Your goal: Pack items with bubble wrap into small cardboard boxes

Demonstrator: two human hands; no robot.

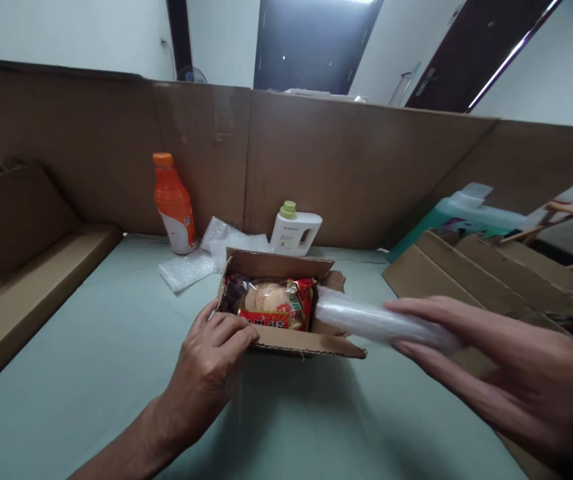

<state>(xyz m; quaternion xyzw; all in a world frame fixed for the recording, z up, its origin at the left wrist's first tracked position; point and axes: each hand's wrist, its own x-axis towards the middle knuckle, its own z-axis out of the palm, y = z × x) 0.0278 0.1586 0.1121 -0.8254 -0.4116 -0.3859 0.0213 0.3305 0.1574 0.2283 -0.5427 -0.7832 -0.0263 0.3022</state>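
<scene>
In the middle of the table stands a small cardboard box [311, 344] with its flaps up. Inside it lies a red snack packet [272, 301] with a clear window showing pale food. My left hand [211, 360] grips the near left edge of the box, its fingers bent over the flap. My right hand [506, 373], blurred by motion, pinches a rolled piece of clear plastic wrap [366, 317] between thumb and fingers. The roll's far end is at the right side of the box opening; whether it touches the box I cannot tell.
Behind the box are bubble wrap sheets [189, 269], an orange bottle [174, 203] and a white jug with a green cap [296, 230]. Folded cardboard [446, 270] and a teal liquid container [456, 217] stand at right. A cardboard wall [316, 160] runs along the back.
</scene>
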